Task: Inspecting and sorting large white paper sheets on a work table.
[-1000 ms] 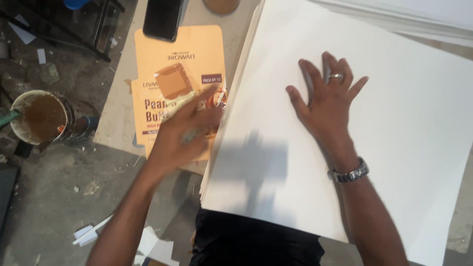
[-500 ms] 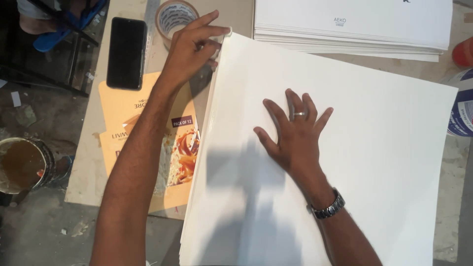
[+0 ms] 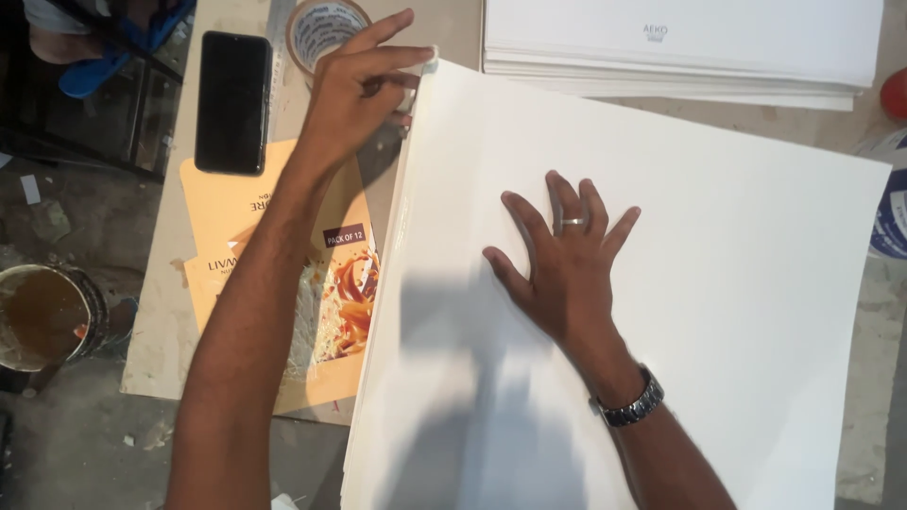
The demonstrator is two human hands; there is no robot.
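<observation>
While your left hand (image 3: 354, 90) pinches far-left corner of top white sheet (image 3: 661, 283), grip closed on that corner, your right hand (image 3: 562, 260) lies flat, fingers spread, pressing sheet mid-area. Sheet tops white stack on bench (image 3: 156, 321), likely light, floppy, smooth, easy to crease; hold by corners or edges. Left edge runs beside orange printed card (image 3: 321, 312); tape roll (image 3: 321, 28) and black phone (image 3: 232, 101) crowd near corner. Second paper stack (image 3: 680, 47) close at far side. Brown-filled tin (image 3: 42, 316) sits off bench, left.
</observation>
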